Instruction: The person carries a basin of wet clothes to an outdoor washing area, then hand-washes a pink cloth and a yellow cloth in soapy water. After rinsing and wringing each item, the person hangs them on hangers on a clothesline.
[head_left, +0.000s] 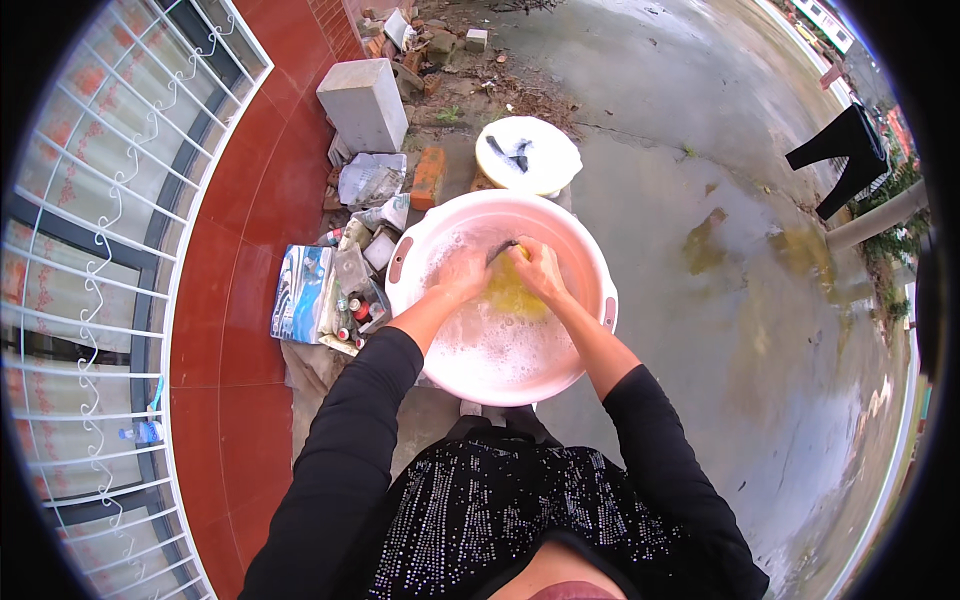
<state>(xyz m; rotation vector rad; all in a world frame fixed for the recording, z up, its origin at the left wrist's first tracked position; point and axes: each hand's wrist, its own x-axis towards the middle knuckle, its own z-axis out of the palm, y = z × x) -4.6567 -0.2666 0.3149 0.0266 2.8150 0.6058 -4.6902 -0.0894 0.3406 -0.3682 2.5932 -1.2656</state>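
Note:
A large pink plastic basin (495, 395) of soapy water stands before me. Over its middle, my left hand (463, 271) grips one end of a small dark wet cloth (501, 249). The fingers of my right hand (538, 268) are closed on its other end, close to my left hand. Yellow fabric (510, 292) lies in the water under and between my hands, and a bit of yellow shows at my right fingertips; whether I hold it too, I cannot tell. Foam floats around it. Beyond the basin, a smaller white basin (495, 174) contains dark items, partly in white foam or liquid.
Left of the basin are an orange brick (428, 178), a pale block (364, 105), a blue-and-white package (301, 292) and a box of bottles and cans. A red tiled wall (247, 300) with a white window grille runs along the left. Wet concrete (675, 322) extends to the right.

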